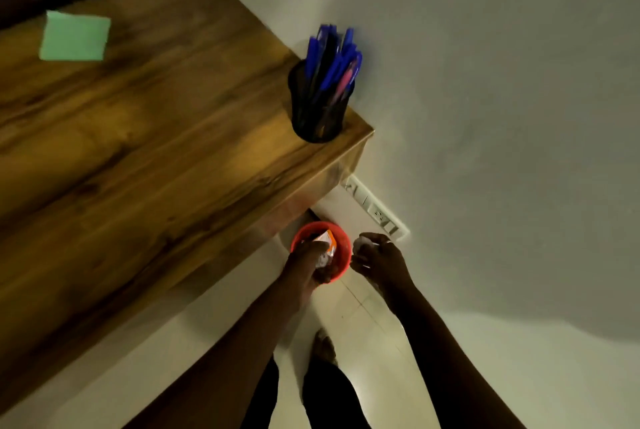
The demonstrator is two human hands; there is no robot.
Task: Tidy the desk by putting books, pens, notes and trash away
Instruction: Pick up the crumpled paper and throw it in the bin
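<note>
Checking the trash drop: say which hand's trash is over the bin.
The orange-and-white wrapper in the left hand, over the red bin; the right hand holds crumpled white paper outside the rim.

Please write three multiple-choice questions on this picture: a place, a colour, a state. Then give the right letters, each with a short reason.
1. Where does the black mesh pen holder stand?
A. on the floor
B. at the corner of the brown wooden desk, by the wall
C. on a chair

2. What colour is the square pad of paper notes on the desk?
A. yellow
B. pink
C. green

3. What do the two hands hold?
A. nothing
B. pens
C. trash: the left hand an orange and white wrapper at the round red plastic bin, the right hand a crumpled white paper ball

Answers: 1 B, it stands at the desk's edge beside the wall; 2 C, the pad is plainly green; 3 C, fingers curl round both pieces.
</note>
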